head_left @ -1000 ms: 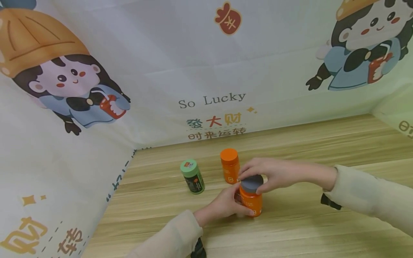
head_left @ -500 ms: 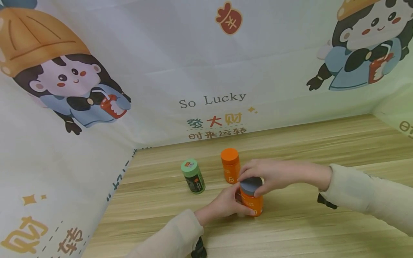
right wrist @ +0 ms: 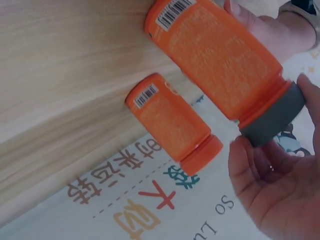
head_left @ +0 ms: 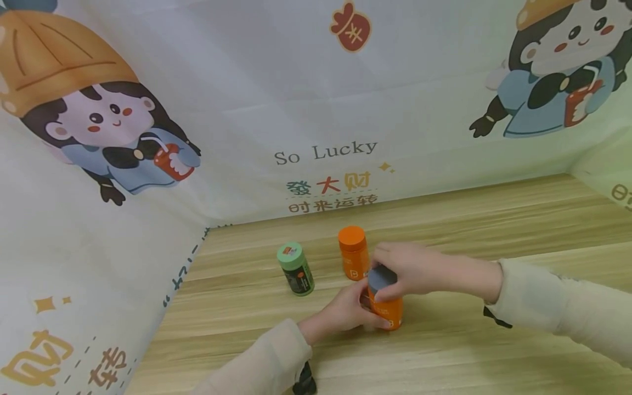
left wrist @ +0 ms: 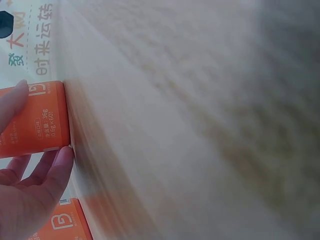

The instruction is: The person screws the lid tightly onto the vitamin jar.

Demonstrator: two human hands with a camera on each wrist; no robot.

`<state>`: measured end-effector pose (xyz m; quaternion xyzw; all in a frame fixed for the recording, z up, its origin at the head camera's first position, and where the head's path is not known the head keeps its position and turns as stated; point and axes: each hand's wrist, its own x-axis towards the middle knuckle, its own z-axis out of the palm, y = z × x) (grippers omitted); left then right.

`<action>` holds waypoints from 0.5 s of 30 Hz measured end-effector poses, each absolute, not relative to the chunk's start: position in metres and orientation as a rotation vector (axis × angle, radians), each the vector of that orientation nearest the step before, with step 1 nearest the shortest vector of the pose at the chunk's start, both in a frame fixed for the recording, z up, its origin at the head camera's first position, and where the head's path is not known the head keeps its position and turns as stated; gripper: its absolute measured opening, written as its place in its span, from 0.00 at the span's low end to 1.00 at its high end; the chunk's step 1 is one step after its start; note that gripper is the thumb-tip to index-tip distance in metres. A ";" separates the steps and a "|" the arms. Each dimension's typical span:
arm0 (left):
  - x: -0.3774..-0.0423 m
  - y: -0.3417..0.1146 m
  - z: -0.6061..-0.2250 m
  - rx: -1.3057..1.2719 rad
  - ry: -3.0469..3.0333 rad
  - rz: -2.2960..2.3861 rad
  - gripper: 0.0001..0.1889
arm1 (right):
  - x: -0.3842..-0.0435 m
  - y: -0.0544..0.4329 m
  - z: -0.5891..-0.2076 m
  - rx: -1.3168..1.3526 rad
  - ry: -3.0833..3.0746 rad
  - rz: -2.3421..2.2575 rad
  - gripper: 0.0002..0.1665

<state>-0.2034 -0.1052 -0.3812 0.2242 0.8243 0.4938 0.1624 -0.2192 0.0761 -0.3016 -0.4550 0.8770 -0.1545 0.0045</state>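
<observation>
An orange bottle (head_left: 390, 311) with a dark grey lid (head_left: 381, 278) stands on the table. My left hand (head_left: 345, 307) holds its body from the left, thumb on the near side. From above and the right, my right hand (head_left: 415, 270) grips the lid by its rim between thumb and fingers. In the right wrist view the grey lid (right wrist: 275, 116) sits over the neck of the orange bottle (right wrist: 215, 55); I cannot tell how tightly. The left wrist view shows the bottle's lower label (left wrist: 40, 120) between thumb and fingers.
Just behind stands a second orange bottle (head_left: 353, 258) with an orange lid. A green bottle (head_left: 298, 274) with a dark label is to its left. Printed cloth (head_left: 237, 137) walls the wooden table (head_left: 237, 307) at the back and sides.
My right hand has turned on the grey lid, with its wrist lower and its thumb shifted left towards the bottle's front. The left hand and the other bottles have stayed in place.
</observation>
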 end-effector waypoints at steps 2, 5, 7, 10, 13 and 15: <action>-0.203 -0.105 -0.381 0.642 2.353 1.406 0.29 | -0.218 0.075 -0.304 -1.429 2.793 -0.481 0.21; -0.203 -0.105 -0.381 0.652 2.346 1.402 0.30 | -0.216 0.073 -0.308 -1.452 2.840 -0.479 0.21; -0.204 -0.106 -0.382 0.662 2.337 1.405 0.30 | -0.216 0.072 -0.310 -1.464 2.872 -0.473 0.20; -0.205 -0.106 -0.384 0.690 2.316 1.421 0.31 | -0.216 0.070 -0.312 -1.460 2.925 -0.470 0.19; -0.206 -0.106 -0.385 0.713 2.306 1.436 0.33 | -0.215 0.068 -0.313 -1.440 2.984 -0.448 0.19; -0.206 -0.107 -0.385 0.724 2.299 1.444 0.34 | -0.214 0.066 -0.314 -1.412 3.039 -0.410 0.21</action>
